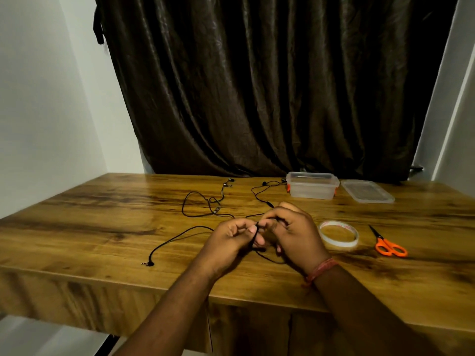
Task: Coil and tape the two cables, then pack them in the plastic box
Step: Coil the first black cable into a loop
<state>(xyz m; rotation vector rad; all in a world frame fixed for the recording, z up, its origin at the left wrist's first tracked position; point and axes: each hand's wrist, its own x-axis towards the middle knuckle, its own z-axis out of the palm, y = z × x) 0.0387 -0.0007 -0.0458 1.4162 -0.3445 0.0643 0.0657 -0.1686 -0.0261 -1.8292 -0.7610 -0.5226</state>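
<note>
Two thin black earphone cables lie on the wooden table (102,227). One cable (195,201) loops at the middle left, its jack end (147,264) near the front edge. The other cable (258,194) runs from beside the plastic box (312,186) down to my hands. My left hand (231,240) pinches this cable between thumb and fingers. My right hand (293,229) pinches the same cable right beside it. The clear plastic box stands open at the back, and its lid (367,191) lies to its right.
A roll of clear tape (338,234) lies flat just right of my right hand. Orange-handled scissors (388,244) lie further right. A dark curtain (270,86) hangs behind the table, with white walls on both sides.
</note>
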